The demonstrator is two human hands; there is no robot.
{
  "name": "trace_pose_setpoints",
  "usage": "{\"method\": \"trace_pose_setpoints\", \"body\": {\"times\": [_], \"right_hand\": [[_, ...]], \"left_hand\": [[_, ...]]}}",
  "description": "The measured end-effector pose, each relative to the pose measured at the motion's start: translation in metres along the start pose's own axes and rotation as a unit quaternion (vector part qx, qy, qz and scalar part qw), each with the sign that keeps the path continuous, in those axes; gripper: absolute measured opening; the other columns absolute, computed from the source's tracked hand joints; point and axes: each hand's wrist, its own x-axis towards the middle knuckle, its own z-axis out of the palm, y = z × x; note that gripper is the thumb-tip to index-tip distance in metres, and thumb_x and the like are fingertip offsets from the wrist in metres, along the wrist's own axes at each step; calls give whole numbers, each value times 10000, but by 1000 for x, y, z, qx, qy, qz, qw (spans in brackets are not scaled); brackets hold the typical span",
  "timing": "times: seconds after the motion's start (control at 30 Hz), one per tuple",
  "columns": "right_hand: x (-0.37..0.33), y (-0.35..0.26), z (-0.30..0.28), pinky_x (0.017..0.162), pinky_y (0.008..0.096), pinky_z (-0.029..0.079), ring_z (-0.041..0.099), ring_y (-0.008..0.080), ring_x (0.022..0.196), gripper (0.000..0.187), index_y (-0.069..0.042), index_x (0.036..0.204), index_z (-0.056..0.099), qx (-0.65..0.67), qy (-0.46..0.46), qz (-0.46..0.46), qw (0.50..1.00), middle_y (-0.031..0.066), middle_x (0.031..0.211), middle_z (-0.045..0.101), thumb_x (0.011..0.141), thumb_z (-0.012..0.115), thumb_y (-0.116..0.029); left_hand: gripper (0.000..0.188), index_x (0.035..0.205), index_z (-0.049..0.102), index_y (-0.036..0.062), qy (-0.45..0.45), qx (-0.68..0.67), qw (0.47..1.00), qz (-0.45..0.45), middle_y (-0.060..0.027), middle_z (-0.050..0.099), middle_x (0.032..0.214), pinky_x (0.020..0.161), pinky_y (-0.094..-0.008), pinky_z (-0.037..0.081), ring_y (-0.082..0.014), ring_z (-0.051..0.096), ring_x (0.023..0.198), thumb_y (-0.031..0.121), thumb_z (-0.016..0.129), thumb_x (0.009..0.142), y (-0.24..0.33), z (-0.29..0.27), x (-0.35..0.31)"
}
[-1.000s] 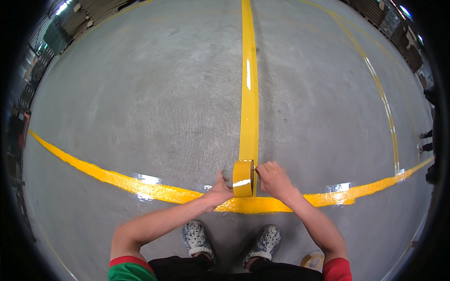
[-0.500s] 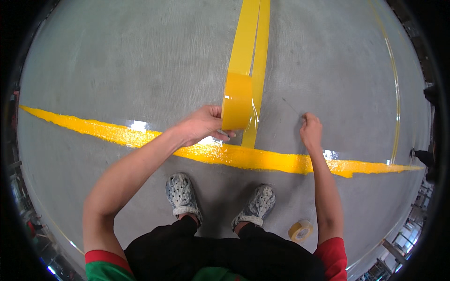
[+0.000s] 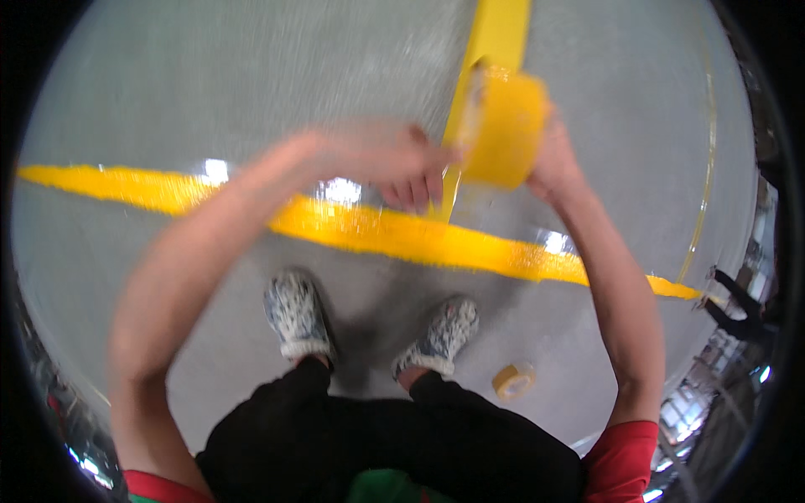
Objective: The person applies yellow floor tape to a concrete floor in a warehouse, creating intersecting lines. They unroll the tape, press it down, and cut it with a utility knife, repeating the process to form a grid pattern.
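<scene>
A roll of yellow tape point(image 3: 505, 130) is lifted above the floor, blurred by motion. My right hand point(image 3: 553, 163) grips its right side, its fingers mostly hidden behind the roll. At the roll's left side is my left hand point(image 3: 402, 163), also smeared. Its index finger stretches to the roll's edge and the other fingers hang loosely apart; whether the fingertip touches the roll I cannot tell. Beneath and beyond the roll runs a yellow tape strip point(image 3: 501, 33) on the grey floor. It meets a wide glossy yellow band point(image 3: 394, 235) that crosses in front of my feet.
A second tape roll point(image 3: 513, 381) lies on the floor right of my feet, which wear patterned clogs point(image 3: 298, 314). A thin yellow line point(image 3: 700, 210) runs along the right. At the far right edge is a dark-clothed person point(image 3: 742, 310).
The roll has risen and shifted right, from my left hand's grip into my right hand's. My right hand has moved up to it from the right. My view has shifted slightly.
</scene>
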Motion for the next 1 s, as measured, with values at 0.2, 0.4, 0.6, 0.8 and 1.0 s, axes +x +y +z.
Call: {"method": "trace_pose_setpoints", "body": {"times": [0.2, 0.4, 0.6, 0.8, 1.0], "right_hand": [[15, 26, -6, 668, 223, 440, 523, 78, 759, 277, -67, 1097, 620, 87, -31, -6, 996, -4, 940, 606, 913, 722, -247], [12, 40, 23, 586, 224, 369, 475, 63, 673, 228, -93, 953, 619, 49, -24, -2, 999, -18, 841, 568, 912, 719, -294], [-37, 61, 48, 546, 249, 391, 535, 96, 639, 233, -75, 1051, 573, 179, -10, 200, 963, 5, 801, 588, 908, 701, -207], [-43, 45, 42, 598, 275, 481, 641, 138, 759, 312, -13, 1189, 535, 33, -48, 208, 976, 86, 982, 644, 940, 652, -160], [-5, 31, 30, 650, 313, 515, 646, 147, 772, 241, 76, 1150, 603, 30, 72, -23, 997, 100, 909, 691, 924, 553, 12]], "left_hand": [[481, 1196, 600, -32, 150, 136, 979, 18, -186, 639, 1082, 865, -380, 508, -227, 632, 916, 396, 442, 1045, 19, -76, 9], [513, 1220, 553, -79, 154, -67, 975, 146, -232, 635, 1140, 915, -394, 544, -277, 653, 1000, 387, 516, 1008, 49, -45, 20], [462, 1119, 625, -9, 100, -75, 982, 138, -157, 658, 1056, 843, -355, 548, -226, 646, 961, 419, 591, 950, 11, -36, 40], [275, 1068, 707, 28, 160, -68, 982, 77, -70, 719, 995, 820, -322, 538, -159, 670, 874, 253, 701, 910, 18, -31, 29], [279, 1035, 703, 11, 172, -65, 971, 154, -78, 718, 979, 843, -337, 541, -167, 671, 870, 260, 703, 911, 33, -42, 31]]}}
